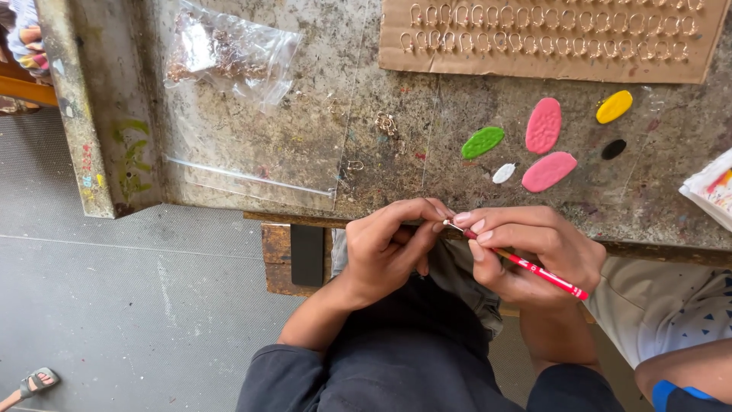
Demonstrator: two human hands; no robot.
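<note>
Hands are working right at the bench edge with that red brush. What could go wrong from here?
1. The left hand pinches something tiny beyond the bench edge; a slip would likely drop it to the floor.
2. The red brush in the right hand could smear fingers.
3. Loose metal rings might get knocked.

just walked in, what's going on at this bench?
A person works at the edge of a worn table. The right hand holds a thin red brush, tip against something small pinched in the left hand. Coloured paint blobs, a cardboard sheet of small rings and a plastic bag lie beyond.
</note>
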